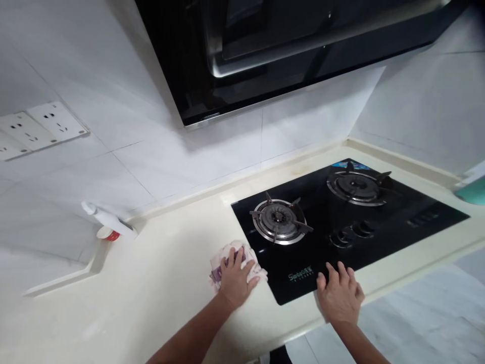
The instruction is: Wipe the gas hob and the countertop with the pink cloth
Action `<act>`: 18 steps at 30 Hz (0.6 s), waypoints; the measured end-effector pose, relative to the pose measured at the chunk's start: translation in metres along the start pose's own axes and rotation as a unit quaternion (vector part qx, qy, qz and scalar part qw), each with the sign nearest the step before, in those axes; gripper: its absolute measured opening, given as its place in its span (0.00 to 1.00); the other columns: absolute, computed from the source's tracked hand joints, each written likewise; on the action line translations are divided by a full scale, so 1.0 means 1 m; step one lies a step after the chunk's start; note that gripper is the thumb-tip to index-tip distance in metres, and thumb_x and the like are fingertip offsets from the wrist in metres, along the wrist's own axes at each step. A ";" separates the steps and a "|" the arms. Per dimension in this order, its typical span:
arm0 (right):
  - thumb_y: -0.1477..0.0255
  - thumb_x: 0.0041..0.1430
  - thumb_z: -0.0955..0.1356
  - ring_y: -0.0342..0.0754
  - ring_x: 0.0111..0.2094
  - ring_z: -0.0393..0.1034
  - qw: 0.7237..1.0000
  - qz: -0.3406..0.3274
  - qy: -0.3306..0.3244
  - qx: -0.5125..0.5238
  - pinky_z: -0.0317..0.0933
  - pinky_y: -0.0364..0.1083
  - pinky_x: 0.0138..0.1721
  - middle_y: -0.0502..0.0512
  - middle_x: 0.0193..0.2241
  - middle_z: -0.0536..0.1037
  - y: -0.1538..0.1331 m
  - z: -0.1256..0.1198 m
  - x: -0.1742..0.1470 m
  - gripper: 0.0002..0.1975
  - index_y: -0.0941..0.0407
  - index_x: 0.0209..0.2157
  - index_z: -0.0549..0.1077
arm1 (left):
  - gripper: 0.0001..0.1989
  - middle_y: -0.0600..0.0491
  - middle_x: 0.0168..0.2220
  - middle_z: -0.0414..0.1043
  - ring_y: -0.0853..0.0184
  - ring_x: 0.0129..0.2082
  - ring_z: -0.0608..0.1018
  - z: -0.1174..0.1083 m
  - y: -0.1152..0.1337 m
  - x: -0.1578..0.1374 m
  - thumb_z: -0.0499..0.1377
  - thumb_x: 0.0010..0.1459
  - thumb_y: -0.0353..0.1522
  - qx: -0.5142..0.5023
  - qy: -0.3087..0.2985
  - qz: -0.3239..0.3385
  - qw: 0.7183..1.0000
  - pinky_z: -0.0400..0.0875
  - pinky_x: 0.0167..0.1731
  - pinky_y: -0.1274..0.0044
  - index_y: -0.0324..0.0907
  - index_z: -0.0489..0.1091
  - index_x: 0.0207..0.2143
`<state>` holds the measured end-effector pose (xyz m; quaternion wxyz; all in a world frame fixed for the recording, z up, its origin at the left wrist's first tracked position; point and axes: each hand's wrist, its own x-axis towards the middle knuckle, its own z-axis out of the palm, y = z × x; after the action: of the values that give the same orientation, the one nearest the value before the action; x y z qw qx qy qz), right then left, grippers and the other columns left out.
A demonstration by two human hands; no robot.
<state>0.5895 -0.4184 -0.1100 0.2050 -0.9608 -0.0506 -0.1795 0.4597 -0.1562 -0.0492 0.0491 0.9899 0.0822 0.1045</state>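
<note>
My left hand [235, 283] grips a crumpled pale pink cloth [222, 260] with purple patches, pressing it onto the cream countertop [174, 253]. The cloth touches the left edge of the black glass gas stove [318, 242]. My right hand [341, 293] rests on the front edge of the stove and counter, with its fingers stretched out and nothing held. Nearest the cloth is the left burner [279, 220]; the right burner [357, 187] lies farther back.
A black range hood [265, 60] hangs over the stove. A white bottle [109, 220] and a red and white cup [108, 233] stand in the back left corner. Wall sockets [41, 126] are at left. Part of a green object [473, 193] shows at the right edge.
</note>
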 end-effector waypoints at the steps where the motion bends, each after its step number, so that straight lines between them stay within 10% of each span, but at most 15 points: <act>1: 0.58 0.67 0.53 0.61 0.68 0.47 1.000 -0.001 -0.004 0.003 0.47 0.64 0.62 0.66 0.64 0.63 0.000 0.000 0.000 0.28 0.58 0.57 0.68 | 0.23 0.48 0.69 0.54 0.44 0.68 0.55 0.001 -0.009 0.016 0.52 0.64 0.50 0.010 0.007 -0.016 1.000 0.58 0.56 0.47 0.58 0.68 0.58; 9: 0.57 0.66 0.55 0.63 0.68 0.48 1.000 -0.001 -0.030 0.007 0.49 0.65 0.61 0.67 0.64 0.63 0.005 -0.003 0.001 0.27 0.57 0.57 0.68 | 0.24 0.47 0.70 0.51 0.42 0.69 0.52 -0.002 -0.082 0.114 0.52 0.63 0.50 0.034 -0.011 -0.178 0.983 0.53 0.59 0.44 0.55 0.69 0.58; 18: 0.61 0.64 0.57 0.65 0.66 0.51 1.000 -0.010 0.008 0.019 0.50 0.68 0.59 0.68 0.62 0.65 0.003 -0.005 0.001 0.25 0.57 0.57 0.69 | 0.27 0.45 0.71 0.46 0.39 0.69 0.48 -0.028 -0.126 0.005 0.54 0.61 0.51 0.062 0.009 -0.313 0.948 0.56 0.57 0.44 0.55 0.67 0.60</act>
<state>0.5891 -0.4230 -0.1060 0.2220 -0.9548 -0.0617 -0.1879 0.4389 -0.0294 -0.0359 0.0168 0.9144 0.3950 0.0874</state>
